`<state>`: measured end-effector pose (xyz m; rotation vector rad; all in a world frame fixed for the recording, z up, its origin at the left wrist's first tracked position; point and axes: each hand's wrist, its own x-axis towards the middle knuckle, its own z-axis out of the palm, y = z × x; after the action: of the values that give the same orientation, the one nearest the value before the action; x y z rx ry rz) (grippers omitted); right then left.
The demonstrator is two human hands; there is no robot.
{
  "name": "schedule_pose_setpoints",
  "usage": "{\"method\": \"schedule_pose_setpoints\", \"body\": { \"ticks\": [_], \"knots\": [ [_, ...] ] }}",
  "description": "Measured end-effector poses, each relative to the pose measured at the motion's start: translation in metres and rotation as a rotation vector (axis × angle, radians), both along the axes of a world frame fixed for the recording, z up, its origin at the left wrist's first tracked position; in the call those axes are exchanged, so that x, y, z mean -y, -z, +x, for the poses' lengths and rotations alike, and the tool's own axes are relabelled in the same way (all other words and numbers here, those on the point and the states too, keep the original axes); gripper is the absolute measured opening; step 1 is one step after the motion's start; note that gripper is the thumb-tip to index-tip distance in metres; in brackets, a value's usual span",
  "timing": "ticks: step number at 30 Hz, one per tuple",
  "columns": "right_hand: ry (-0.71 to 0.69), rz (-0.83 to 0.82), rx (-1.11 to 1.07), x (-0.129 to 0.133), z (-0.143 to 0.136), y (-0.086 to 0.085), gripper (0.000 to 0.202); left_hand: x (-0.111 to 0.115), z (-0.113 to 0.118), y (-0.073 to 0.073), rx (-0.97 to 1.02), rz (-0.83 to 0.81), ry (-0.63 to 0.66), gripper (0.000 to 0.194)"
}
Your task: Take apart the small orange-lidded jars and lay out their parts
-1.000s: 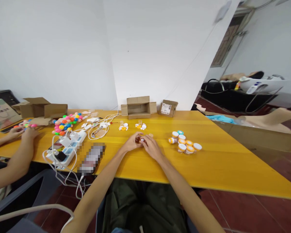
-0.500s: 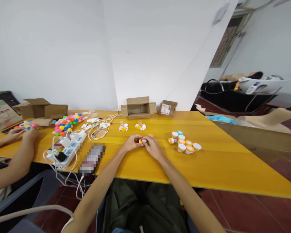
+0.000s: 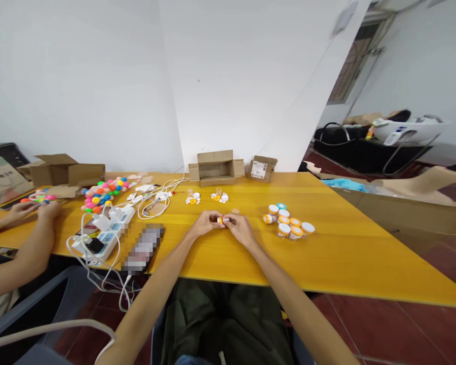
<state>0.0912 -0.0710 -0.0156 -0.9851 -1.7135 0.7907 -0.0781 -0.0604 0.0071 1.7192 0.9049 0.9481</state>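
Above the middle of the yellow table, my left hand (image 3: pixel 206 223) and my right hand (image 3: pixel 238 227) meet around a small jar (image 3: pixel 221 220) with an orange and white lid. Fingers of both hands are closed on it and hide much of its body. To the right stands a group of similar jars (image 3: pixel 295 232) with white, orange and teal lids; one jar (image 3: pixel 268 219) lies on its side. Beyond my hands are two small clusters of white and orange parts (image 3: pixel 193 201), each beside a clear cup (image 3: pixel 219 192).
Open cardboard boxes (image 3: pixel 215 172) stand at the wall. On the left are a power strip (image 3: pixel 114 233) with cables, a pixelated phone (image 3: pixel 143 249) and colourful balls (image 3: pixel 99 197). Another person's hands (image 3: pixel 47 209) work at the far left. The table (image 3: pixel 349 253) stretches to the right.
Both hands stay in nearly the same place, with the fingers slightly shifted on the jar. The whole view has moved a little.
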Motion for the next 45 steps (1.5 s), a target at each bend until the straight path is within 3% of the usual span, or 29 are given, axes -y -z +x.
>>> {"method": "schedule_pose_setpoints", "body": {
  "ticks": [11, 19, 34, 45],
  "knots": [
    [-0.009, -0.062, -0.091, -0.004, 0.003, 0.004, 0.016, -0.003, -0.001, 0.005, 0.020, -0.007, 0.002, 0.028],
    [0.074, -0.043, -0.124, -0.007, 0.003, 0.006, 0.022, -0.007, -0.002, 0.005, 0.039, -0.041, -0.033, 0.030],
    [0.087, -0.046, 0.006, -0.001, 0.001, 0.001, 0.009, -0.009, -0.016, 0.006, -0.095, 0.108, -0.087, 0.027],
    [0.055, 0.009, 0.006, -0.005, 0.003, 0.007, 0.018, -0.002, -0.021, -0.003, -0.251, 0.270, -0.213, 0.023]
  ]
}}
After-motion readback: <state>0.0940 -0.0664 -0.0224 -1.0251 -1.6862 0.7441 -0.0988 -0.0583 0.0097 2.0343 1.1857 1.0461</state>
